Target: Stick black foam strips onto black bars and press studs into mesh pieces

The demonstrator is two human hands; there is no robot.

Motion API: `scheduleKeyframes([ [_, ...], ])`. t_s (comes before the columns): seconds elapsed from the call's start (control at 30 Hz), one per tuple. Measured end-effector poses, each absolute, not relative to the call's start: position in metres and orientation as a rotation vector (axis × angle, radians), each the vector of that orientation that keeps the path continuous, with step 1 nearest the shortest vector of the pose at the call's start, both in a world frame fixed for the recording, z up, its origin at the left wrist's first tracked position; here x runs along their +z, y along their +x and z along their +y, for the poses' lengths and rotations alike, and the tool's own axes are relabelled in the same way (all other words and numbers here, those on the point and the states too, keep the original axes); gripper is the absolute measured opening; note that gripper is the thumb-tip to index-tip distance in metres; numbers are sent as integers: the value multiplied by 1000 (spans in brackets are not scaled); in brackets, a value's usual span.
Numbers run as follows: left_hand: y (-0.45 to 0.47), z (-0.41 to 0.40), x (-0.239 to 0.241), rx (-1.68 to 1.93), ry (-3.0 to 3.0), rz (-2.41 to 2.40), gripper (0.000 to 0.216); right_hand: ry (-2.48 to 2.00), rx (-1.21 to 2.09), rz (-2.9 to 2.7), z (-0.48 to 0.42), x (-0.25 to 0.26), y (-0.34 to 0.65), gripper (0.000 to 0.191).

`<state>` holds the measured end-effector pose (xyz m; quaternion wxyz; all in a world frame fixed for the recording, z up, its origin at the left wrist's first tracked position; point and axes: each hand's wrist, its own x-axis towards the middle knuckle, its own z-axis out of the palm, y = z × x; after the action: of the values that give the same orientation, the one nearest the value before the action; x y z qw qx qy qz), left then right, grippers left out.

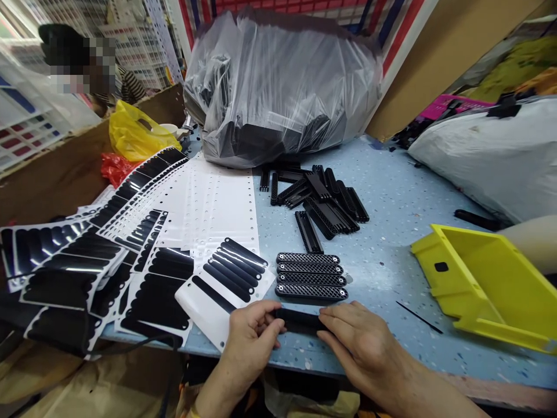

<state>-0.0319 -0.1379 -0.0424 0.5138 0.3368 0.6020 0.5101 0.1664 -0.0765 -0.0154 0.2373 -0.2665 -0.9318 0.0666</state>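
Observation:
Near the table's front edge, my left hand (256,328) pinches the left end of a long black plastic bar (300,317). My right hand (361,337) is closed around its other end, fingers on top and thumb below. Just beyond the bar lie several black bars with a mesh-patterned face (311,276), stacked side by side in a neat row. Left of them is a white backing sheet (204,319) bearing black oblong stickers (235,267); its lower corner passes behind my left hand. My fingers hide both ends of the held bar.
A loose pile of black bars (322,197) lies farther back, before a big clear plastic bag (282,87). Sticker sheets (161,284) cover the table's left side. At right stand a yellow bin (487,290) and a white sack (483,151). A person (82,64) is at far left.

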Motion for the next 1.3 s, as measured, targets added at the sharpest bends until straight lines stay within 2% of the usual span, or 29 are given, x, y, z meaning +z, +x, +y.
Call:
scheduleKeyframes([
  [0.67, -27, -131, -33, 1245, 681, 1507, 23, -878, 699, -2509, -70, -18, 176, 14],
  [1.3, -29, -131, -35, 1282, 707, 1521, 22, -838, 749, -2307, -74, -31, 181, 22],
])
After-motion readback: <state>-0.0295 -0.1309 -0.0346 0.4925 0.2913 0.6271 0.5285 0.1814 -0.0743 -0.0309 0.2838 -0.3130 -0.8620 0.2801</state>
